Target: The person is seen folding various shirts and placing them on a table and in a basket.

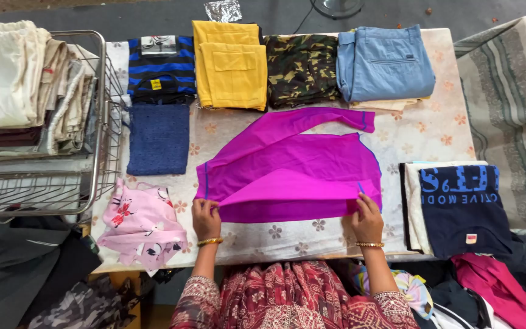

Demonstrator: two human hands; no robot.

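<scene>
Head view: we are pinching the magenta shirt's [293, 167] near fold, left hand [206, 218] and right hand [368, 218] each clenched on it, on the desk [439, 128].

Both hands [206, 219] [368, 222] reach forward, fingers pinched.

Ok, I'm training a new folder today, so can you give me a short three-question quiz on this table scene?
1. True or false: both hands grip the near edge of the magenta garment.
2. Which folded item lies directly behind the magenta garment's sleeve? A) camouflage trousers B) white towel C) red scarf
3. What sits at the table's left end, beside the striped shirt?

Key
1. True: the left hand and right hand each pinch the folded-up hem.
2. A, the camouflage trousers.
3. A wire basket with folded cream cloths.
</scene>
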